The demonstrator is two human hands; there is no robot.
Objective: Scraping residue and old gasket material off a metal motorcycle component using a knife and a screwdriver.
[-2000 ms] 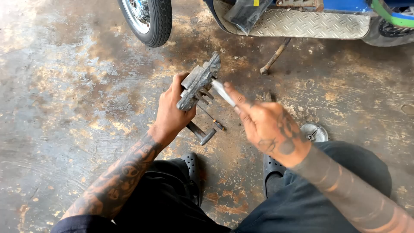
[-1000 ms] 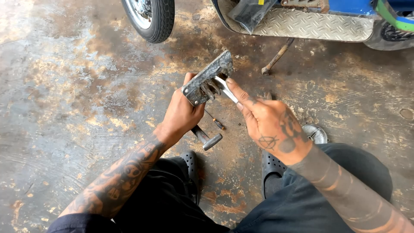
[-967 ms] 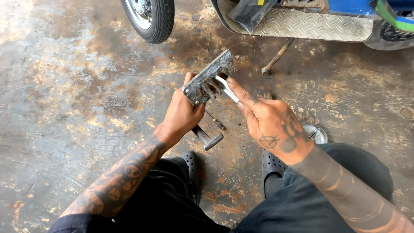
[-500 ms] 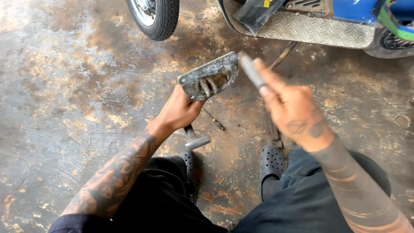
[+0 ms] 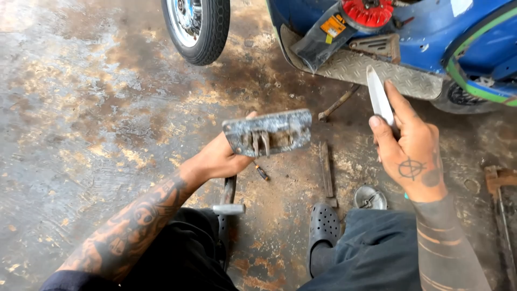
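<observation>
My left hand [image 5: 222, 157] grips a dirty, flat rectangular metal part [image 5: 268, 132], held out level above the floor with its slotted face toward me. Off to the right and higher, my right hand [image 5: 407, 150] is closed on a small knife with a pale blade [image 5: 378, 96] pointing up, well clear of the metal part. Both forearms are tattooed. I am squatting, with dark trousers and a black clog [image 5: 323, 227] visible below.
A blue scooter body [image 5: 431, 37] with a checker-plate footboard and a black tyre [image 5: 199, 27] stands ahead. A hammer [image 5: 228, 200], a small screwdriver [image 5: 261, 172], a metal bar [image 5: 326, 171], a round metal tin [image 5: 370, 198] and a rusty tool [image 5: 501, 183] lie on the stained concrete.
My right hand pulled the knife away from the metal part and lifted it up to the right. My left hand turned the part level and raised it.
</observation>
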